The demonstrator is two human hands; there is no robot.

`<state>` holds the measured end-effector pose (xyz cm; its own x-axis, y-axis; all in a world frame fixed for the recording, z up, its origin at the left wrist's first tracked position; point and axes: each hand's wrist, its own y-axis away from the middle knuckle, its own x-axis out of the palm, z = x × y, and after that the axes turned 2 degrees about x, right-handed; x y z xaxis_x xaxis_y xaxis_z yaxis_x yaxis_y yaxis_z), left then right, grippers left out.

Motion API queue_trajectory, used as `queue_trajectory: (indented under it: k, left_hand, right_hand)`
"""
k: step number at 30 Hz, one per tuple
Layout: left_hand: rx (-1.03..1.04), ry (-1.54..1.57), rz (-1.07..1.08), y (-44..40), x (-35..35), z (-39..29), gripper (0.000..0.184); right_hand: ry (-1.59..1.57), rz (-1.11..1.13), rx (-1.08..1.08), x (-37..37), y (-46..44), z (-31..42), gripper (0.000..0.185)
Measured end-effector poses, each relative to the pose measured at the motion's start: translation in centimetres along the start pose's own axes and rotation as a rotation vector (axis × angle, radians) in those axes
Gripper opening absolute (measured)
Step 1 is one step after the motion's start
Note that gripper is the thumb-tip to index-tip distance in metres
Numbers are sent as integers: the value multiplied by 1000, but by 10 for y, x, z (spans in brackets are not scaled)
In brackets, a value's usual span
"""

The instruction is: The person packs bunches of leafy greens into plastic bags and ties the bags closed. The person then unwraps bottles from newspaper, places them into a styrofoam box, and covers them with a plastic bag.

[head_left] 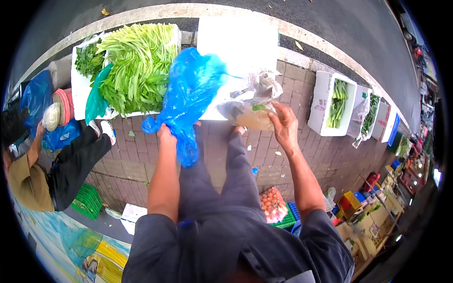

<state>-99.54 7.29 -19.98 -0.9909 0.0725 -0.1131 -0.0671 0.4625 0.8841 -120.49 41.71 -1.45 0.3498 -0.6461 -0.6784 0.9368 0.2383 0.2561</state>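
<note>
My left hand is closed round the gathered part of a large blue plastic bag, which hangs over the edge of a white foam box. My right hand pinches the edge of a clear, brownish plastic sheet or bag. A small green leaf lies on that clear plastic. Crumpled pale plastic rests behind it, at the white box's right side. Left of the blue bag, long leafy greens fill another white box.
A person is at the left, holding a pale bundle. White boxes of green vegetables stand at the right. A red net bag and green crates are on the ground. A kerb runs along the road.
</note>
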Motion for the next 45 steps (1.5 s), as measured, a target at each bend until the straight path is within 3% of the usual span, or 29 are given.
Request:
queue_trajectory:
  k: [3,5,7,10,11,14,16,18,21,24,27,30,31,34,35,38,40,42,44,45]
  left_hand:
    - [176,-463,-151,-54,-87,35,41]
    - [357,-1403,-37,-66,-150,48,49]
    - [193,-1929,152,-29,-161,43,59]
    - [250,-1815,49,-18,-177,48,65]
    - [402,-1200,227,-10,-178,43,62]
    - [-138,-313,283,-20,-196,35,73]
    - [-69,-778,361,-28,-235,15,59]
    - [207,-1190,625,4,-236,-25,61]
    - [118,-1790,729,78,-188,-79,71]
    - [282,-1672,975,110,-170,-93,81]
    - [63,-635,504,116,-151,-118,87]
    - [632,-2047,440,117,-153,-105,74]
    - [509,-1814,586,115,-150,-100,60]
    - [891,-1773,446,175,-81,-95,55]
    - [1128,-1574,387,191,-61,-89,48]
    - [870,-1296,506,221,-21,-78,37]
    - [307,-1251,981,204,-14,-40,34]
    - [304,-1811,1325,121,-58,29,38]
    - [748,-2223,1234,129,-62,37,37]
    - [548,-2057,1209,144,-42,33,29]
  right_hand:
    - [34,-37,-2,-5,3,-6,31]
    - [62,-42,15,-2,5,-18,32]
    - [85,-40,29,3,3,-20,32]
    - [124,-39,36,7,6,-17,31]
    - [140,-42,25,7,6,-18,31]
    - [162,-53,18,8,6,-23,31]
    - [139,-69,33,8,4,-23,32]
    - [103,-83,90,6,10,-26,32]
    - [129,-95,96,2,10,-33,33]
    - [123,-132,87,6,10,-41,33]
    - [128,-166,89,3,15,-40,33]
    - [21,-184,175,0,23,-38,32]
    - [29,-188,182,-5,26,-37,32]
    - [-22,-199,204,-14,33,-28,33]
    - [-87,-210,204,-14,36,-28,34]
    - [-114,-230,198,-17,46,-29,34]
    - [-89,-243,205,-22,52,-25,34]
    - [-84,-258,216,-27,53,-13,35]
    - [-91,-267,213,-30,55,-13,35]
    - [-85,-262,222,-33,59,-14,35]
